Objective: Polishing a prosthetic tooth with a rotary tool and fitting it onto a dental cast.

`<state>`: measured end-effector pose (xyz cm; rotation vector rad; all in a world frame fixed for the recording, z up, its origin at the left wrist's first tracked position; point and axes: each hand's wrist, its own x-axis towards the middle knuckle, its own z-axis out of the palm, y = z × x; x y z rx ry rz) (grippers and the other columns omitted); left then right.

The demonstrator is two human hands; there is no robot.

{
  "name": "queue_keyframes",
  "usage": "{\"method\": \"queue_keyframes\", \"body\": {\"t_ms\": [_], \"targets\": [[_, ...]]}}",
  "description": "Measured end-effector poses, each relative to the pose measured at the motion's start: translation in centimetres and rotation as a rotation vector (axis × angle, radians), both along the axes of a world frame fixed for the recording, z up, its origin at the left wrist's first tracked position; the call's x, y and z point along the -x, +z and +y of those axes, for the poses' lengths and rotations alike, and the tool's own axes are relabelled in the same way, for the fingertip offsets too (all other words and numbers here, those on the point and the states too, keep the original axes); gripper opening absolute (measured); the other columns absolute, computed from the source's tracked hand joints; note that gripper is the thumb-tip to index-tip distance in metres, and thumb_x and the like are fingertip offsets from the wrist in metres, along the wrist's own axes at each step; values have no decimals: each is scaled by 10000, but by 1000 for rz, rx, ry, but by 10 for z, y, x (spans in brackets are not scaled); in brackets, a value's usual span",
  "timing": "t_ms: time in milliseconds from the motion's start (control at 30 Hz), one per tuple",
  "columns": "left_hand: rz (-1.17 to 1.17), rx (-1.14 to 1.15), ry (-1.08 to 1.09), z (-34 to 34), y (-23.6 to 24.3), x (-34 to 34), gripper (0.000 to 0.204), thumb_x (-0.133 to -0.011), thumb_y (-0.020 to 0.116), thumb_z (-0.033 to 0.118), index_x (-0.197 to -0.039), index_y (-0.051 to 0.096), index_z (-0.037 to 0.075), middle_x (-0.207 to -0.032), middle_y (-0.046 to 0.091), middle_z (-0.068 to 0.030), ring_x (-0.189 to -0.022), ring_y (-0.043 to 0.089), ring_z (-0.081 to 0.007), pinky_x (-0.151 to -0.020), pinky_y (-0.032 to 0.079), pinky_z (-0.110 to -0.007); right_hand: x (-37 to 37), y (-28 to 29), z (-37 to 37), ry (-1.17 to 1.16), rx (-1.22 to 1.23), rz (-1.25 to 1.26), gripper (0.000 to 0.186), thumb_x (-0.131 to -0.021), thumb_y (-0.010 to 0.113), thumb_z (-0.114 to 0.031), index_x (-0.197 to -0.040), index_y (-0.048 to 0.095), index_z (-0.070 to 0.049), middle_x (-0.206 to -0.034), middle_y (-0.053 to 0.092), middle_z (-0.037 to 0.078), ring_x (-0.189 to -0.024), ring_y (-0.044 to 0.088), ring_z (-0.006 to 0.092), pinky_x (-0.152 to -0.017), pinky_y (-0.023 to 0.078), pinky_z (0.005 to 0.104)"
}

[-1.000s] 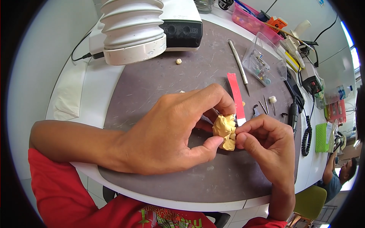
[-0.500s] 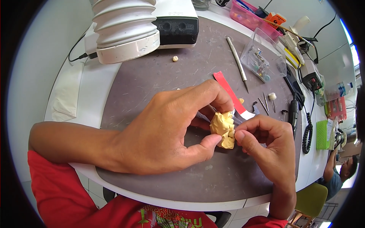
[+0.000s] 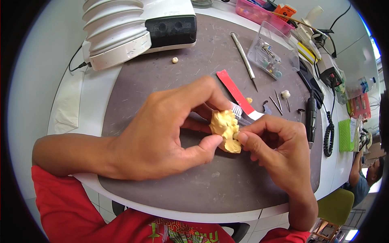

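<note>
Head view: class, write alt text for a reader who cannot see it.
Two bare hands, left hand and right hand, pinch a lumpy yellow cast together over a grey work mat. A red-handled toothbrush lies just behind it, with small metal tools and a clear plastic box beyond.

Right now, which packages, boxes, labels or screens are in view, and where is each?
Clear plastic box: far right of the grey mat, holding small bits.
Pink plastic tray: top edge, oblong.
Green perforated block: right table edge.
Red and clear packs: far right, blurred.
No screens visible.
</note>
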<state>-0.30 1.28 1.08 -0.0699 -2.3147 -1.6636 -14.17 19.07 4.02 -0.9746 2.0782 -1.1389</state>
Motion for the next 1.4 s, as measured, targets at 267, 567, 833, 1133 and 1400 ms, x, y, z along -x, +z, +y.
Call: {"method": "queue_keyframes", "body": {"t_ms": [267, 567, 833, 1133, 1400], "targets": [[-192, -137, 16, 2, 7, 0, 424, -834, 642, -34, -1210, 451, 13, -1180, 570, -112, -1137, 609, -161, -972, 539, -317, 3, -5, 5, 22, 49, 6, 133, -926, 693, -110, -929, 704, 23, -766, 695, 40, -654, 633, 65, -588, 508, 197], [-189, -152, 10, -2, 10, 0, 423, -830, 641, -38, -1204, 452, 20, -1190, 561, -116, -1148, 602, -160, -978, 542, -313, 2, -3, 1, 71, 73, 45, 116, -898, 706, -79, -929, 696, 32, -775, 697, 51, -688, 649, 71, -622, 520, 211], [9, -50, 11, 0, 2, -3, 450, -798, 727, -44, -1144, 451, 34, -1193, 522, -159, -1144, 615, -210, -966, 558, -341, -4, 1, 7, 36, 111, 107, 232, -848, 765, -81, -1043, 708, 32, -824, 739, 96, -704, 704, 115, -648, 557, 239], [5, -457, -64, 10, 12, -3, 553, -882, 735, 95, -1317, 407, 1, -1349, 482, -192, -1169, 601, -244, -1001, 516, -376, 8, -3, 14, 114, 321, 41, 321, -823, 758, 20, -1139, 701, 23, -1041, 715, 164, -903, 715, 179, -775, 584, 273], [-259, -569, -184, 4, 8, 1, 348, -1010, 550, 63, -1337, 511, -49, -1259, 607, -134, -1170, 591, -158, -1017, 476, -296, 7, -6, 9, 228, 416, 279, 391, -771, 743, 79, -1148, 717, -22, -1098, 705, 171, -979, 712, 249, -835, 567, 309]]}}
